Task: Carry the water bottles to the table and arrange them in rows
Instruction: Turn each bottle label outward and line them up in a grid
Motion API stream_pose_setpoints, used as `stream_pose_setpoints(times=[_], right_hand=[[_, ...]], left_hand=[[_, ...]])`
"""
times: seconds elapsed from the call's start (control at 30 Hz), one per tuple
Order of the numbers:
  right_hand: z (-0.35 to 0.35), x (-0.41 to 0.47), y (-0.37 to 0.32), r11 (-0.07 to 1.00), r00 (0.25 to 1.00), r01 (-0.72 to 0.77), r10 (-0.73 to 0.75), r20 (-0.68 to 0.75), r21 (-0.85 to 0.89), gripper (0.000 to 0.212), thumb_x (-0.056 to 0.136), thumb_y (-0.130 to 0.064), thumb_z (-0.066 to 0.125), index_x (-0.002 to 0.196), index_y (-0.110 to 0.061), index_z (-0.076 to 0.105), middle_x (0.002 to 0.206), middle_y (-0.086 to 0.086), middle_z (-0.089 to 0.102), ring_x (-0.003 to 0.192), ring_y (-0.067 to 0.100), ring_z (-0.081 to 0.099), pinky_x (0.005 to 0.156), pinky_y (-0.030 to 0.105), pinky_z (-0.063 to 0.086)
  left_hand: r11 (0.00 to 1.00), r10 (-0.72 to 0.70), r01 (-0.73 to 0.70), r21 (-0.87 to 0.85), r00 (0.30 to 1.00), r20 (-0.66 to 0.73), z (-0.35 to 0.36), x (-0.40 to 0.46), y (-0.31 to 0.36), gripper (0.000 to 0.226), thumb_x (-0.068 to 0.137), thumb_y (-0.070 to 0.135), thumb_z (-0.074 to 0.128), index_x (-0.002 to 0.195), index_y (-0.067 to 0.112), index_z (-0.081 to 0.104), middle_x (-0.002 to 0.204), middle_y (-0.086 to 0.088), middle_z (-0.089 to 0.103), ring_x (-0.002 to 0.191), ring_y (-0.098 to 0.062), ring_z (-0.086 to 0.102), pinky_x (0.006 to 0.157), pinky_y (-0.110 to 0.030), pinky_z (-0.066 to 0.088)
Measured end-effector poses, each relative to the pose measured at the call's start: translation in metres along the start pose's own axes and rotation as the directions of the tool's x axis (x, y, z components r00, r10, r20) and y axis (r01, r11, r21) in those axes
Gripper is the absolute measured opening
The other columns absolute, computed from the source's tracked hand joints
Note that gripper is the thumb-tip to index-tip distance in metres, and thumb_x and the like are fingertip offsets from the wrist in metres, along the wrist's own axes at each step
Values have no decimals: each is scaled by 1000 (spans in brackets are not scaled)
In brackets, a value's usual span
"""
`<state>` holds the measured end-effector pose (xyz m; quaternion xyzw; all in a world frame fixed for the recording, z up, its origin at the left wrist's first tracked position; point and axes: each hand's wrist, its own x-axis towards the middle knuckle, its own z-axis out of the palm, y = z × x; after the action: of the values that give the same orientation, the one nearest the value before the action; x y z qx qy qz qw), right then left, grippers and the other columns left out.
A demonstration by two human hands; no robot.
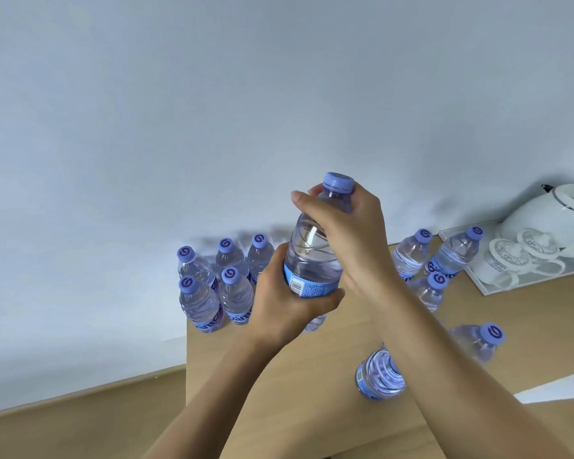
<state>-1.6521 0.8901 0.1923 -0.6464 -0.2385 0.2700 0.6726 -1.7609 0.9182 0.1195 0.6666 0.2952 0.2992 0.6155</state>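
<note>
Both forearms raised, left hand grip round bottle label, right hand grip at neck

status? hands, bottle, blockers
Left hand grips clear plastic purple-capped bottle at label; right hand grips its neck. Held above wooden table. Standing bottles both sides.

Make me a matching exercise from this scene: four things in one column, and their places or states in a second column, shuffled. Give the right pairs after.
Things
1. held bottle
2. kettle
3. lying bottle
4. left hand

Places or states
A. on its side on the table, beside the right forearm
B. white, on the tray at the far right
C. upright in the air, gripped by both hands
D. wrapped around the blue label

Pairs: 1-C, 2-B, 3-A, 4-D. The right hand grips the held bottle near its neck.
</note>
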Motion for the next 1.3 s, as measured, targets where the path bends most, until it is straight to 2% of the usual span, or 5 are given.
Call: stream_pose_setpoints(times=[0.13, 0.47, 0.87, 1.1, 1.3], right_hand=[[-3, 3, -9, 1000, 998, -24, 24, 58, -3, 19, 70, -9, 73, 74, 5, 60, 67, 11, 59, 63, 23, 59, 61, 34, 49], [-16, 15, -40, 978, 910, -135, 59, 412, 159, 12, 66, -10, 68, 56, -16, 68, 70, 13, 71, 69, 31, 71, 71, 37, 56], [0, -9, -37, 995, 974, 101, -96, 203, -17, 21, 77, -22, 81, 85, -14, 64, 74, -5, 67, 68, 13, 67, 66, 29, 56], [-4, 3, -40, 989, 937, -49, -3, 350, 141, 16, 64, -10, 77, 76, -17, 69, 74, 7, 66, 69, 24, 64, 65, 34, 54], [-12, 13, -40, 927, 879, -179, 0, 478, 330, 24, 53, -17, 73, 77, -16, 73, 84, 8, 73, 79, 29, 72, 74, 38, 58]], left_hand=[[999, -23, 24, -27, 998, 61, -3, -5, 7, 62, 59, 10, 93, 111, 16, 58, 97, 2, 74, 85, -17, 72, 68, -26, 57], [958, -104, 209, -198, 893, 438, -20, -9, 23, 53, 69, 1, 78, 111, -13, 49, 71, -12, 59, 57, -24, 52, 48, -23, 39], [993, 6, 3, -120, 997, 77, -12, -10, 30, 49, 60, 12, 88, 101, 13, 60, 87, 1, 76, 77, -14, 73, 65, -20, 54], [968, -76, 131, -215, 966, 248, -16, -13, 34, 43, 63, 14, 87, 92, 2, 57, 67, -10, 66, 52, -22, 57, 47, -22, 44], [966, -42, 127, -227, 938, 345, -25, -10, 42, 48, 63, 15, 84, 103, 2, 62, 87, -18, 69, 72, -30, 64, 51, -25, 49]])
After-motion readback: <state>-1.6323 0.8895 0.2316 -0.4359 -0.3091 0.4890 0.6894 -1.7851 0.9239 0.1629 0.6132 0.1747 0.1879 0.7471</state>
